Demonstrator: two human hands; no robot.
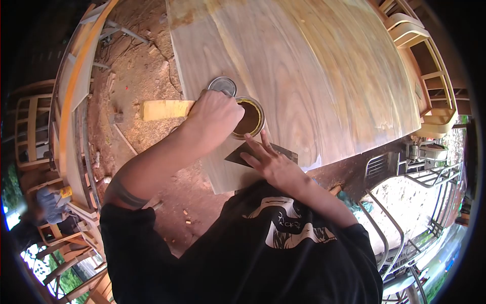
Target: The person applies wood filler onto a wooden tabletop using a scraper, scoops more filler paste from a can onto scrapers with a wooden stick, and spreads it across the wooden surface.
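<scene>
My left hand [217, 114] is closed in a fist at the left rim of an open round tin [262, 115] with brown contents. Whatever its fingers grip is hidden behind the knuckles. My right hand [273, 161] holds a dark, thin, flat scraper plate [287, 152] under the palm and thumb, while its fingertips touch the tin's near rim. Beside the tin, just past my left fist, lies a round metal lid [223, 85]. The tin stands near the left edge of a large wooden panel [283, 76] with streaky grain.
A yellow wooden piece [167, 110] juts out left of my wrist above the dusty floor [131, 66]. Wooden frames [425, 66] stand at the far right, metal frames [395, 223] at lower right. Another person [50, 202] is at the left by a long wooden board [76, 86].
</scene>
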